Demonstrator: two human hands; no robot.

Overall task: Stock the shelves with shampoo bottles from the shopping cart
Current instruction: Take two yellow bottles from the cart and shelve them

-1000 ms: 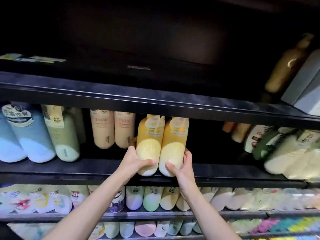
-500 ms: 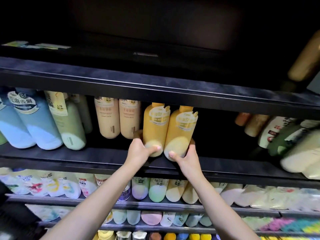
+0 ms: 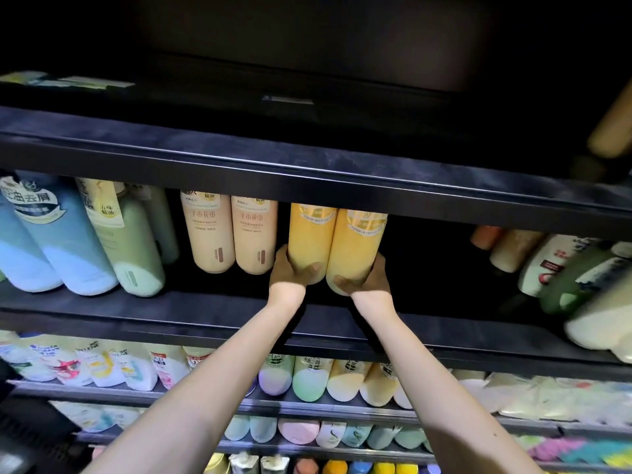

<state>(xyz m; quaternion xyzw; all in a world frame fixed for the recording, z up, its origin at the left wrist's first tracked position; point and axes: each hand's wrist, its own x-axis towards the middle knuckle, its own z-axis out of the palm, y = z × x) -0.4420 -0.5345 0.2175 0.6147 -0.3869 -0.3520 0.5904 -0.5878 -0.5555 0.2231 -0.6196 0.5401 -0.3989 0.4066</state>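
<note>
I have two yellow shampoo bottles side by side: the left yellow bottle (image 3: 310,239) in my left hand (image 3: 290,271) and the right yellow bottle (image 3: 355,248) in my right hand (image 3: 366,278). Each hand is curled round the bottom of its bottle, thumb across the front and fingers behind.

A second ago both bottles stood out at the front lip of the shelf (image 3: 212,313), caps and labels in full view. Now they have gone deeper: their tops are tucked under the edge of the shelf above (image 3: 307,172), only the lower part of each label shows, and my hands have followed them into the shadow. The bases look close to the shelf board, though I cannot tell whether they are resting on it yet or still carried.

Just to the left stand two peach bottles (image 3: 232,230), upright. The left yellow bottle is right beside the nearer one, with my fingers in the gap between them. Further left are pale green (image 3: 133,248) and blue bottles (image 3: 65,241). To the right is a dark open stretch of shelf, then a jumble of leaning bottles (image 3: 554,265).

I judge this pair is nearly placed. What remains is to set them down square with the peach row and let go without knocking that neighbour.
</note>
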